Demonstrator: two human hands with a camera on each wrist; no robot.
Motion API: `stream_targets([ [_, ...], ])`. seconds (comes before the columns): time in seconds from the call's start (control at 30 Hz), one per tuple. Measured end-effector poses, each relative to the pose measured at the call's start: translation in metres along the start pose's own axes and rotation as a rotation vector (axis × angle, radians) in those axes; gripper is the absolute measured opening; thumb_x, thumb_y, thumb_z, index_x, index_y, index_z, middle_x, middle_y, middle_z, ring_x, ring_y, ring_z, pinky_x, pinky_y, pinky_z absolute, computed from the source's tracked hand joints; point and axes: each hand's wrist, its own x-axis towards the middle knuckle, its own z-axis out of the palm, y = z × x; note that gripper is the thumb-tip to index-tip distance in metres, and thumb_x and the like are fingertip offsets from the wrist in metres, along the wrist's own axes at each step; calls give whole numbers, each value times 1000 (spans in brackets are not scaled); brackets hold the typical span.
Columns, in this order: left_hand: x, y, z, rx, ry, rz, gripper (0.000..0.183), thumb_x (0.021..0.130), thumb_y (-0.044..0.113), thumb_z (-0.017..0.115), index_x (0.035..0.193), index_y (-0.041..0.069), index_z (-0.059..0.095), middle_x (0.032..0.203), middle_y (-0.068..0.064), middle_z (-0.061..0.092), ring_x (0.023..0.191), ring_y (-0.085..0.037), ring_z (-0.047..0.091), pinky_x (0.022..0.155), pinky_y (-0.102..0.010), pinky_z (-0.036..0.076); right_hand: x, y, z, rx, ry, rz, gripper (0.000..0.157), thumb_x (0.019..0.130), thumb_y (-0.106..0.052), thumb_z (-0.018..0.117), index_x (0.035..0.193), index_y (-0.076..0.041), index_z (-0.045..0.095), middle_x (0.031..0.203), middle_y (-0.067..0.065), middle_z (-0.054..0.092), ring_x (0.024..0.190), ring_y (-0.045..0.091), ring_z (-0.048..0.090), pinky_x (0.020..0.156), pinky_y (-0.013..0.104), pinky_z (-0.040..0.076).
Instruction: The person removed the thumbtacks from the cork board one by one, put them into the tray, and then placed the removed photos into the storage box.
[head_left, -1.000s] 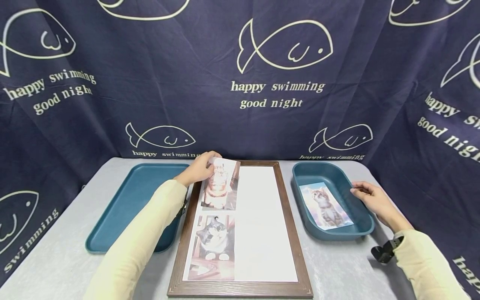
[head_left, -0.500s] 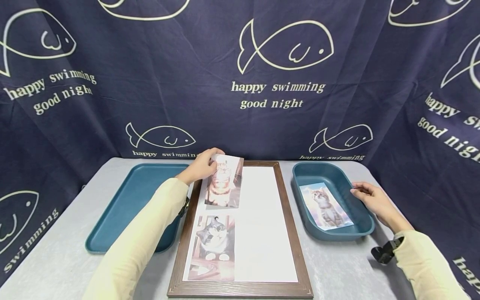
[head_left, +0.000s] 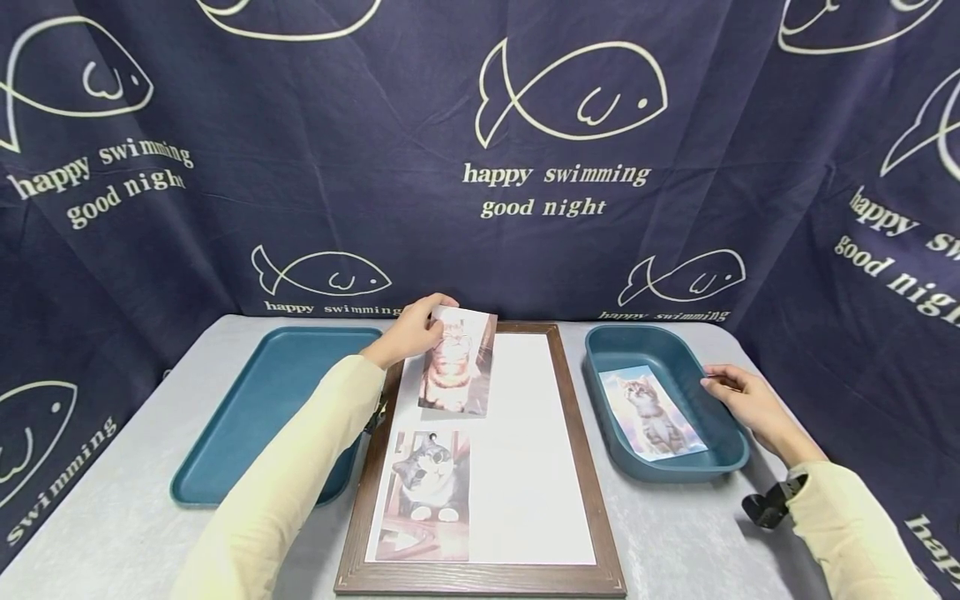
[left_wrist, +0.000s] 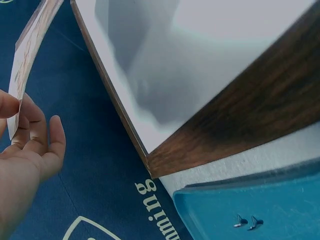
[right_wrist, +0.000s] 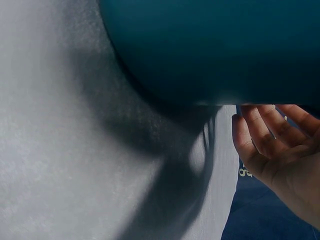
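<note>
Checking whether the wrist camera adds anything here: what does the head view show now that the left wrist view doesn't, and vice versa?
Only head: the right hand at the deep blue bin's rim, the kitten photo inside it, and the grey-and-white cat photo within the brown frame.

Only left wrist: two small metallic pieces on the shallow blue tray.

Both: the left hand pinching the ginger cat photo, the brown frame and the tray.

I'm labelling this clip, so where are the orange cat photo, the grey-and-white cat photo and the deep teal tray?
Orange cat photo (head_left: 458, 362), head view, middle of the print.
Grey-and-white cat photo (head_left: 423, 495), head view, middle of the print.
Deep teal tray (head_left: 678, 473), head view, near outer wall.
</note>
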Motion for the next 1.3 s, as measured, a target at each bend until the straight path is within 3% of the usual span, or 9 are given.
stream_targets([
  [0.3, 4, 6, 6, -33, 1, -22, 36, 87, 1, 41, 121, 9, 51, 93, -9, 51, 49, -11, 32, 51, -24, 34, -1, -2, 0, 15, 5, -4, 41, 92, -16, 51, 118, 15, 46, 83, -28, 48, 76, -15, 44, 64, 10, 39],
  [0.7, 7, 19, 18, -47, 13, 54, 37, 85, -1, 42, 120, 4, 52, 96, -12, 54, 59, -12, 40, 57, -23, 37, -1, -4, 0, 22, 16, -11, 41, 92, -16, 51, 118, 15, 47, 83, -30, 48, 76, -16, 44, 64, 9, 39],
  [0.93, 11, 28, 29, -102, 2, 47, 40, 84, -1, 42, 122, 4, 52, 84, -11, 53, 52, -12, 39, 52, -22, 36, -1, -3, 0, 36, 19, -11, 40, 92, -16, 51, 117, 16, 47, 83, -30, 48, 75, -16, 44, 64, 9, 39],
  [1.07, 12, 33, 37, -135, 3, 75, 40, 82, -1, 40, 120, 4, 52, 80, -9, 52, 51, -11, 39, 51, -23, 37, -1, -2, 1, 36, 15, -16, 40, 92, -16, 51, 117, 16, 46, 83, -29, 49, 76, -15, 45, 64, 9, 39],
  [1.3, 17, 49, 48, -155, -15, 57, 41, 84, 1, 41, 123, 7, 51, 87, -8, 53, 47, -10, 33, 50, -22, 35, -1, 0, 1, 42, 16, -21, 39, 92, -14, 51, 117, 16, 46, 83, -27, 50, 75, -14, 45, 64, 11, 39],
])
